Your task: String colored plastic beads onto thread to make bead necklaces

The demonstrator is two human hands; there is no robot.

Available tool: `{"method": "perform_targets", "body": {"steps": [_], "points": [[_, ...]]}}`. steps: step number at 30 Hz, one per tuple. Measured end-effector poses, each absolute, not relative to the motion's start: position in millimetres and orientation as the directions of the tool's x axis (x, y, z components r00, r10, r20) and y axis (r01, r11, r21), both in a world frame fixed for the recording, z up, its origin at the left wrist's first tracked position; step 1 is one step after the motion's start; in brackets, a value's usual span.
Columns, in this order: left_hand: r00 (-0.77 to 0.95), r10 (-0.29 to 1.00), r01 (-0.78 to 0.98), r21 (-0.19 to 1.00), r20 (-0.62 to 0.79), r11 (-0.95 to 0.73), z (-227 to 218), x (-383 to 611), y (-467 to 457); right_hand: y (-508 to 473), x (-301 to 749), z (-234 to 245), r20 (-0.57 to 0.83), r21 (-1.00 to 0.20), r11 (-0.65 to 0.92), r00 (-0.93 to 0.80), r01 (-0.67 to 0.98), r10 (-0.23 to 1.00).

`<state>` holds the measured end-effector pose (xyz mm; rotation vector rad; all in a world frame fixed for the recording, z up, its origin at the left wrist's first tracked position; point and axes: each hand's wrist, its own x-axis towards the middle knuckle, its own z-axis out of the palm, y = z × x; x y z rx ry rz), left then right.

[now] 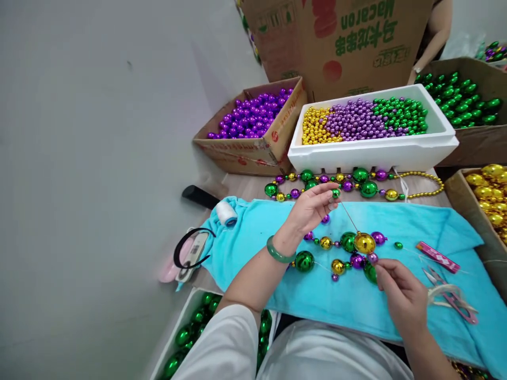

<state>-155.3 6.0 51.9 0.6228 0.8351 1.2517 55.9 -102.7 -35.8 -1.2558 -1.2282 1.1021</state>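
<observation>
My left hand (311, 210), with a green bangle on its wrist, pinches a small green bead (336, 193) at the upper end of a thin needle or thread. The thread slants down through a large gold bead (365, 243). My right hand (402, 293) pinches a small purple bead (372, 257) at the lower end. Under both hands a partly strung strand of green, gold and purple beads (344, 252) lies on a turquoise towel (420, 227).
A white foam box (372, 153) holds gold, purple and green beads. Cardboard boxes hold purple beads (253, 116), green beads (461, 97) and gold beads (491, 195). A finished necklace (356, 182), a thread spool (226, 212), scissors (451, 295) and another person's arm (435, 31) are nearby.
</observation>
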Motion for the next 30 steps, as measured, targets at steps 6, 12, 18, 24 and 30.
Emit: {"method": "perform_targets", "body": {"steps": [6, 12, 18, 24, 30], "points": [[0.074, 0.979, -0.55, 0.811, -0.192, 0.2, 49.7, -159.3, 4.2, -105.7, 57.0, -36.8, 0.029, -0.997, 0.026, 0.046, 0.079, 0.999], [-0.018, 1.0, -0.436, 0.9, 0.012, -0.018, 44.7, -158.4, 3.7, -104.2, 59.8, -36.2, 0.019, -0.994, 0.014, 0.041, 0.113, 0.999], [0.254, 0.966, -0.165, 0.986, 0.041, 0.002, 34.7, -161.6, -5.7, -100.8, 57.5, -38.3, -0.013, -1.0, -0.013, -0.014, 0.025, 1.0], [0.272, 0.962, 0.818, 0.529, -0.008, -0.227, 13.2, -183.6, 9.3, -96.4, 69.5, -48.1, -0.073, -0.997, -0.072, 0.031, -0.021, 0.997], [0.343, 0.903, 0.939, 0.119, -0.258, -0.322, -23.3, -189.0, 23.6, -93.4, 79.5, -48.5, -0.068, -0.997, -0.067, 0.052, -0.029, 0.996]]}}
